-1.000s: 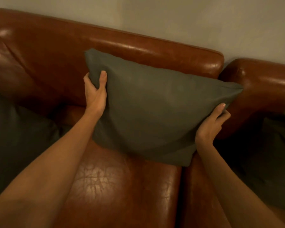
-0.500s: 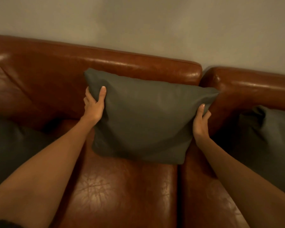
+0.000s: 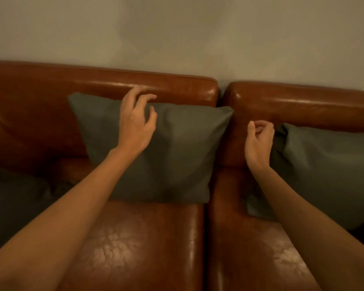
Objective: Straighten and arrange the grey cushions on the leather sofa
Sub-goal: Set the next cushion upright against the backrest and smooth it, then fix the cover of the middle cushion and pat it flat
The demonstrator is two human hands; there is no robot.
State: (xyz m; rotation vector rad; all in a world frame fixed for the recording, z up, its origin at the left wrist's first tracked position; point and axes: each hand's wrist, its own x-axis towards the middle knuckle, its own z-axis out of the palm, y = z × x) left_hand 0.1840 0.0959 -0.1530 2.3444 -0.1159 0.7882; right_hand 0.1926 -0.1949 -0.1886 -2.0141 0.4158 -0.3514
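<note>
Middle grey cushion (image 3: 156, 152) propped upright against sofa (image 3: 156, 244) backrest. Left hand (image 3: 135, 127) over its top edge, fingers loosely curled, gripping nothing. Right hand (image 3: 259, 141) beside right cushion (image 3: 324, 171), loosely curled, empty too.

Middle grey cushion (image 3: 172, 152) upright against sofa (image 3: 135, 248) backrest; right cushion (image 3: 324, 169) seemingly leaning.
</note>
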